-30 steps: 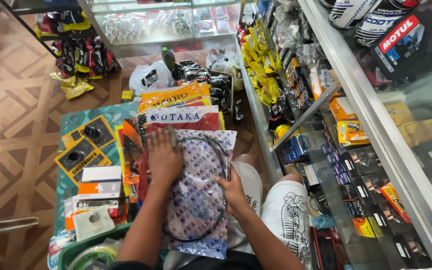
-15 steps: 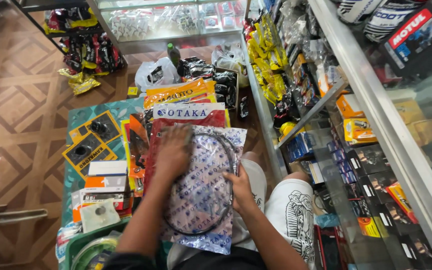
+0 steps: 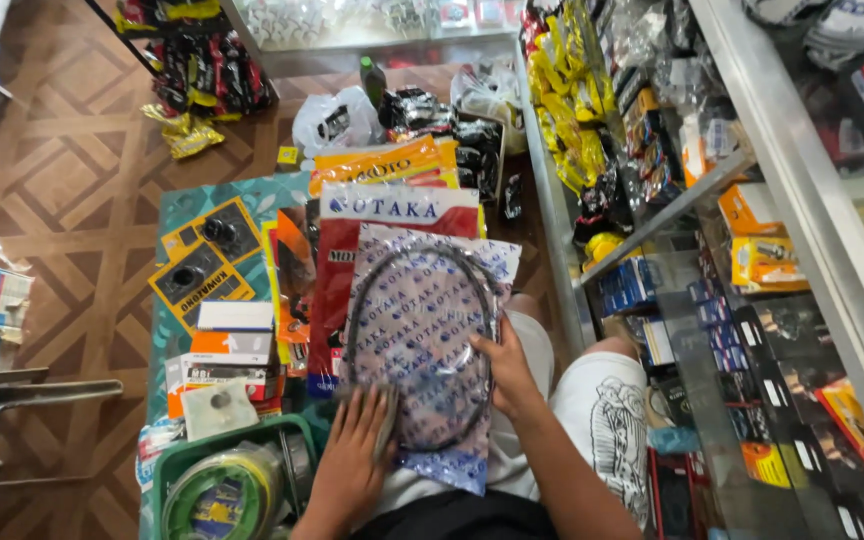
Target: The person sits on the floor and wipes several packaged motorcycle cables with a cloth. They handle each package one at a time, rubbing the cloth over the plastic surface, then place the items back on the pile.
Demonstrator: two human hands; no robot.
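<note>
Head view: clear printed packet (image 3: pixel 422 350) holding a coiled black cable lies on the person's lap, topmost against a fan of similar packets (image 3: pixel 392 215) on the floor. Left hand (image 3: pixel 352 450) rests flat, fingers extended, on its lower left corner; right hand (image 3: pixel 502 365) pinches its right edge. Packet appears sealed, not yet laid aside.

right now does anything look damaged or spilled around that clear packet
Nothing stands out. The clear printed plastic packet with a coiled black cable lies intact under the left hand and right hand, atop a crowded but orderly stack of red and orange packets.
</note>
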